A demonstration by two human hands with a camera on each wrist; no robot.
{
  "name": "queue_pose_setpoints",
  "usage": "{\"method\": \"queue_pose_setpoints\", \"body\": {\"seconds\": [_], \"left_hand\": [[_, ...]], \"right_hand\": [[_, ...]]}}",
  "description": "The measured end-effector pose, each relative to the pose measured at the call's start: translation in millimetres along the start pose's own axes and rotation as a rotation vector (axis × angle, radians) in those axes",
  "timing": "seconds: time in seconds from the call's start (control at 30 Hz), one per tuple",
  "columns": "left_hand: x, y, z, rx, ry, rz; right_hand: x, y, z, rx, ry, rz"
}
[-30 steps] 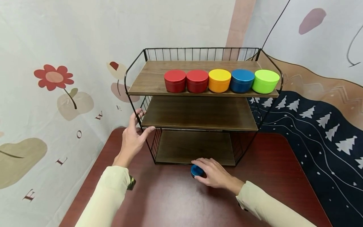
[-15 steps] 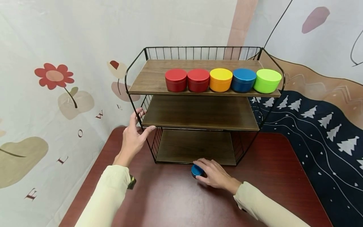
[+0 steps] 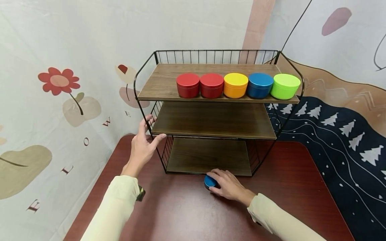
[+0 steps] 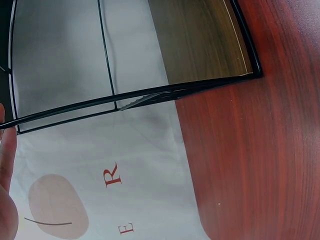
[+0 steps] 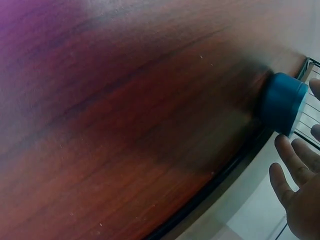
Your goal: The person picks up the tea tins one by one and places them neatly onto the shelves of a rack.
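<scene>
My right hand (image 3: 229,185) holds a small round blue tin (image 3: 210,181) on the table, thumb at its near side and fingers over its far side. In the right wrist view the tin (image 5: 282,104) stands on its base, with fingertips right at its lid edge. At the left side of a three-tier shelf rack (image 3: 212,134), my left hand (image 3: 141,149) grips the frame. Its fingers reach behind the upright and its thumb lies along the front of the middle board. Only part of that hand (image 4: 6,165) shows in the left wrist view, beside the black wire.
Along the top board's front edge stand two red tins (image 3: 188,85), a yellow tin (image 3: 236,85), another blue tin (image 3: 260,85) and a green tin (image 3: 285,86). The rack stands at the back of the reddish-brown table (image 3: 187,214), before a printed cloth (image 3: 90,40).
The head view has shifted very slightly. Both hands, the blue tin and the rack otherwise keep their places.
</scene>
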State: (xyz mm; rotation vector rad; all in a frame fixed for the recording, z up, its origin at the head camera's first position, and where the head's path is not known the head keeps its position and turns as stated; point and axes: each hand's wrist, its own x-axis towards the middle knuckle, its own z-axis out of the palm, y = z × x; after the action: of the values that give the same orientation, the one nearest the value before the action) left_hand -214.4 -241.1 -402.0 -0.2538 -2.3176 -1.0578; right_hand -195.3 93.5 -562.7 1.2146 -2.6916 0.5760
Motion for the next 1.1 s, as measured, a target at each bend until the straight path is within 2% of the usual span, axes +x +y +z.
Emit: {"method": "queue_pose_setpoints", "body": {"seconds": [0.3, 0.7, 1.1], "left_hand": [[-0.1, 2.0, 2.8, -0.013, -0.014, -0.010], [0.1, 2.6, 3.1, 0.010, -0.003, 0.005], [-0.6, -0.4, 0.7, 0.006, -0.002, -0.002]], "right_hand": [[-5.2, 0.4, 7.0, 0.036, -0.088, 0.077], [-7.7, -3.8, 6.9, 0.043, -0.107, 0.092], [-3.0, -16.4, 4.6, 0.033, -0.101, 0.050]]}}
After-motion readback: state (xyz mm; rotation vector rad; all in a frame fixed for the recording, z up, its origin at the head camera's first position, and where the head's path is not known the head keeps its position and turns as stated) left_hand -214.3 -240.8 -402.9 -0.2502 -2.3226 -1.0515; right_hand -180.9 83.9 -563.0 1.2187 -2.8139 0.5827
